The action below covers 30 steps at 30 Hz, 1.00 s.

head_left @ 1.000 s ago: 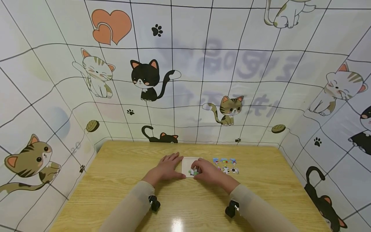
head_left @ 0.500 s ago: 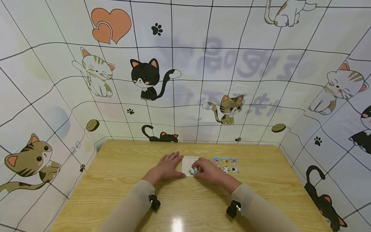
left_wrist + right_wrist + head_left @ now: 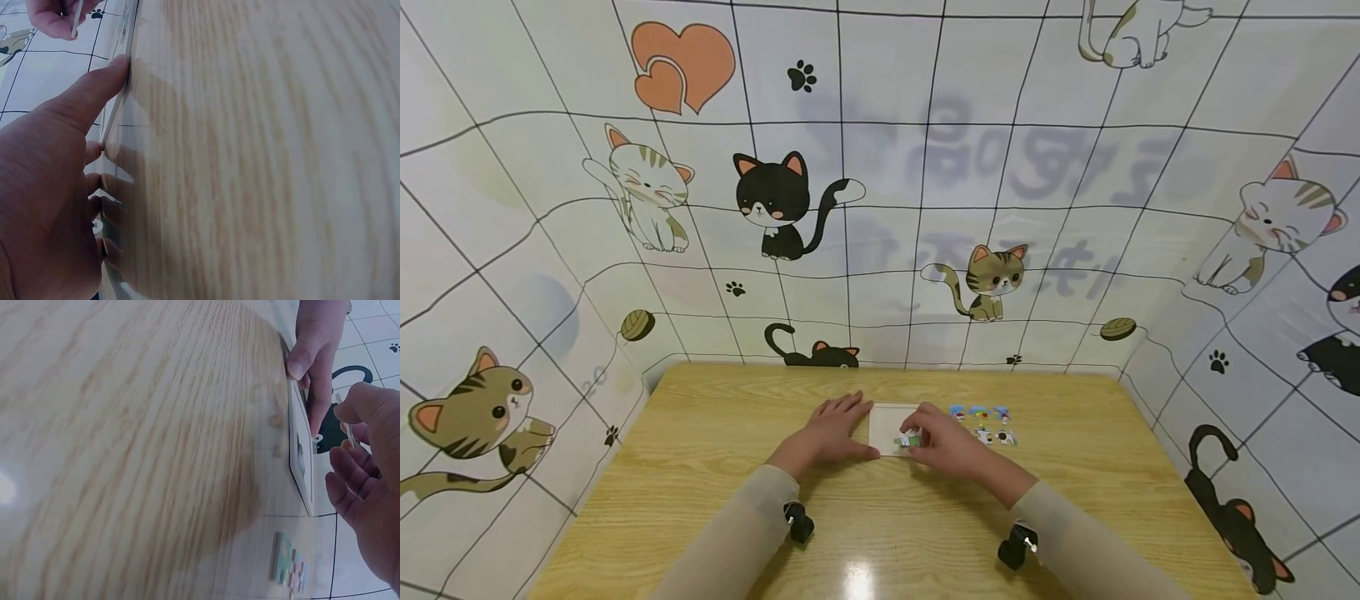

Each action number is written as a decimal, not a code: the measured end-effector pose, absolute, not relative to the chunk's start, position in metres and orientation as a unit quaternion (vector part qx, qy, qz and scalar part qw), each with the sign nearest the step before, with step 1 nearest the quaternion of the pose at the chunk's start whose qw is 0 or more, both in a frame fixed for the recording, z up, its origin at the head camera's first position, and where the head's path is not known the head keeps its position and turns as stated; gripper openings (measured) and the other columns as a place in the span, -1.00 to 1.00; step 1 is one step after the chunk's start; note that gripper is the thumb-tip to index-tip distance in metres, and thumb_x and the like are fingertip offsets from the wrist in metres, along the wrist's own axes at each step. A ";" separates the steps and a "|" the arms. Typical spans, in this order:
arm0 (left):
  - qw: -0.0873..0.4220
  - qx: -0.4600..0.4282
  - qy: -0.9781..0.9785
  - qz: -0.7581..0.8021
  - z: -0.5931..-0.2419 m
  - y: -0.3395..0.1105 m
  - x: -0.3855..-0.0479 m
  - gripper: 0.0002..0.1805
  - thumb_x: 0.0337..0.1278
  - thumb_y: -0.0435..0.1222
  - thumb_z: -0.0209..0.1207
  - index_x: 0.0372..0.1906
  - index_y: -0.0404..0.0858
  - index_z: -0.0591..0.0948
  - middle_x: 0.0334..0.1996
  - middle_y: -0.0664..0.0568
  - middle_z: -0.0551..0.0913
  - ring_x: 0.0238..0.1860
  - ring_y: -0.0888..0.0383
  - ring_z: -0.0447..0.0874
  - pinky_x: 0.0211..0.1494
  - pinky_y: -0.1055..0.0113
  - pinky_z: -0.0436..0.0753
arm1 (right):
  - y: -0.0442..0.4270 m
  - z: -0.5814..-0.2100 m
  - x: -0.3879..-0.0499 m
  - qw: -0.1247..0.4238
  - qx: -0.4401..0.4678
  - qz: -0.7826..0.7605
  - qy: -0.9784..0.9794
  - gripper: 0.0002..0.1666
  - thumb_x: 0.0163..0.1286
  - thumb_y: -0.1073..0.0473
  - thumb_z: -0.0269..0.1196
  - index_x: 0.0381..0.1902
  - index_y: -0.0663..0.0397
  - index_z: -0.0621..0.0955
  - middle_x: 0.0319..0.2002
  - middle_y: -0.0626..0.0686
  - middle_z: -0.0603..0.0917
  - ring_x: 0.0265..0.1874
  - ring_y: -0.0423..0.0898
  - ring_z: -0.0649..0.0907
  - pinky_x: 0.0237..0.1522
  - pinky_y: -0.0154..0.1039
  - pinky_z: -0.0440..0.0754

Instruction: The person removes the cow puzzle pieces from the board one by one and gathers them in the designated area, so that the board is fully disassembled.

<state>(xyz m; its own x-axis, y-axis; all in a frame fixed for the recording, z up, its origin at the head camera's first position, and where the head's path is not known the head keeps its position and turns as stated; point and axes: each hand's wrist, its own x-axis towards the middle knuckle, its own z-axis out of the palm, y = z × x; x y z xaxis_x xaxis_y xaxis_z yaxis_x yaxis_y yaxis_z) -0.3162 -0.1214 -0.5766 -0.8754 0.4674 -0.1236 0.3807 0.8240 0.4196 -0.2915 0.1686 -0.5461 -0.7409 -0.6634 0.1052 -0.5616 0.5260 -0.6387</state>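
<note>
A square, pale puzzle board (image 3: 886,418) with a raised rim lies on the table between the hands. My left hand (image 3: 831,431) rests at its left side, thumb and fingers spread along the rim; the left wrist view shows the thumb (image 3: 94,94) against the edge. Above the board's lower right, my right hand (image 3: 947,442) pinches a green and white jigsaw piece (image 3: 907,439) between thumb and fingers. Seen edge-on in the right wrist view, this piece (image 3: 349,432) is held off the board. Part of the board is hidden by the right hand.
Right of the board, several colourful jigsaw pieces (image 3: 978,412) lie in two rows on the wooden table (image 3: 722,417); the right hand partly covers the lower row. A cat-patterned cloth wall (image 3: 887,225) stands behind the table and along both sides.
My right hand has lifted the jigsaw piece and shifted it slightly right from the lower part of the board. The left hand stays at the rim.
</note>
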 end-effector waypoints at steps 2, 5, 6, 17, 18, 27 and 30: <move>0.116 0.222 0.949 0.193 -0.572 -0.120 -0.313 0.12 0.34 0.37 0.34 0.80 -0.07 0.24 0.80 -0.10 0.07 0.78 -0.21 -0.02 0.75 -0.28 -0.02 | 0.173 -0.546 -0.291 0.072 -0.352 -0.337 0.870 -0.66 0.55 0.30 0.39 0.23 0.08 0.70 -0.02 0.00 0.56 -0.22 -0.16 0.60 -0.20 -0.21 0.68; 0.120 0.219 0.949 0.193 -0.570 -0.120 -0.312 0.12 0.33 0.35 0.37 0.80 -0.08 0.24 0.80 -0.11 0.06 0.78 -0.23 -0.04 0.75 -0.29 -0.03 | 0.178 -0.546 -0.289 0.066 -0.345 -0.336 0.874 -0.65 0.53 0.30 0.39 0.23 0.05 0.70 -0.03 -0.03 0.56 -0.22 -0.21 0.59 -0.19 -0.23 0.68; 0.122 0.219 0.948 0.196 -0.570 -0.120 -0.312 0.13 0.33 0.34 0.37 0.80 -0.08 0.23 0.80 -0.11 0.06 0.78 -0.23 -0.05 0.75 -0.30 -0.03 | 0.180 -0.546 -0.289 0.063 -0.344 -0.336 0.874 -0.65 0.53 0.30 0.38 0.22 0.05 0.71 -0.04 -0.03 0.56 -0.22 -0.20 0.59 -0.20 -0.23 0.68; 0.114 0.222 0.949 0.191 -0.569 -0.120 -0.311 0.12 0.32 0.33 0.40 0.79 -0.05 0.25 0.80 -0.08 0.08 0.78 -0.20 0.00 0.75 -0.29 0.03 | 0.202 -0.542 -0.282 0.052 -0.338 -0.346 0.874 -0.64 0.51 0.36 0.39 0.22 0.12 0.71 0.02 0.03 0.59 -0.23 -0.17 0.59 -0.18 -0.22 0.69; 0.114 0.222 0.950 0.190 -0.569 -0.120 -0.311 0.12 0.32 0.33 0.39 0.79 -0.05 0.24 0.80 -0.08 0.08 0.78 -0.20 0.00 0.75 -0.29 0.03 | 0.204 -0.541 -0.281 0.050 -0.339 -0.346 0.873 -0.63 0.50 0.38 0.39 0.22 0.14 0.71 0.02 0.04 0.59 -0.22 -0.16 0.60 -0.18 -0.22 0.69; 0.115 0.226 0.948 0.191 -0.569 -0.121 -0.312 0.12 0.33 0.33 0.39 0.80 -0.05 0.23 0.80 -0.08 0.07 0.78 -0.21 -0.02 0.75 -0.30 0.01 | 0.226 -0.543 -0.280 0.028 -0.332 -0.349 0.876 -0.60 0.44 0.42 0.44 0.19 0.12 0.71 -0.03 0.04 0.58 -0.25 -0.12 0.60 -0.24 -0.25 0.68; 0.116 0.227 0.948 0.192 -0.570 -0.121 -0.312 0.12 0.33 0.33 0.39 0.80 -0.06 0.23 0.80 -0.09 0.06 0.78 -0.21 -0.02 0.75 -0.30 0.01 | 0.234 -0.544 -0.281 0.020 -0.327 -0.347 0.879 -0.58 0.40 0.44 0.44 0.17 0.09 0.72 -0.04 0.03 0.59 -0.24 -0.09 0.62 -0.25 -0.25 0.68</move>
